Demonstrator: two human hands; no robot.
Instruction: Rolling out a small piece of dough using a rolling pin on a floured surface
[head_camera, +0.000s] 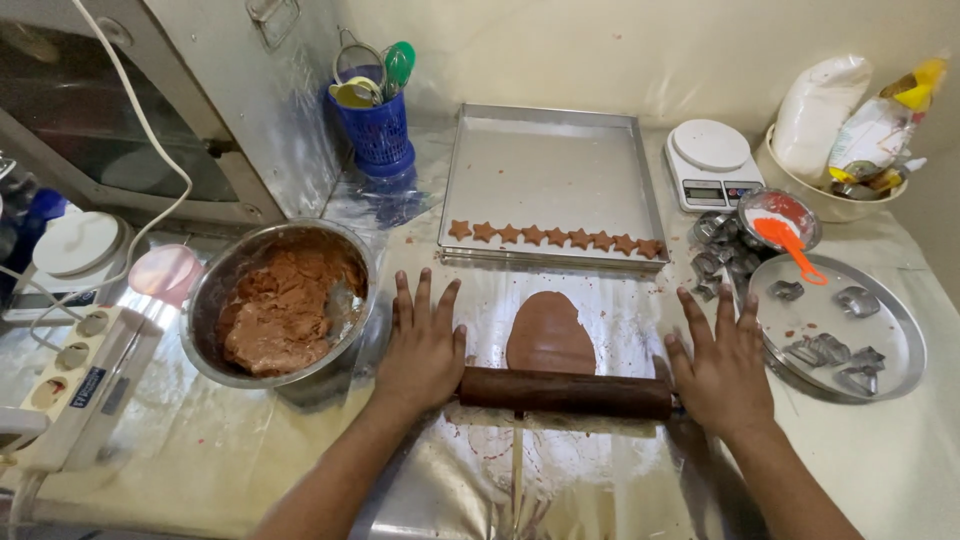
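From the head camera, the left hand (424, 345) and right hand (722, 362) lie flat with fingers spread wide, palms pressing the two ends of a dark brown wooden rolling pin (565, 393). The pin rests across the near edge of an oval sheet of brown dough (548, 335). A steel bowl of brown dough (283, 303) sits just left; a metal baking tray (550, 170) holding star-shaped biscuits (555, 236) lies beyond.

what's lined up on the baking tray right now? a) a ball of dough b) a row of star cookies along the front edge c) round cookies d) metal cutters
b: the baking tray holds one row of brown star cookies along its front edge; the metal cutters lie on the round plate at the right, and the flattened dough lies before the rolling pin.
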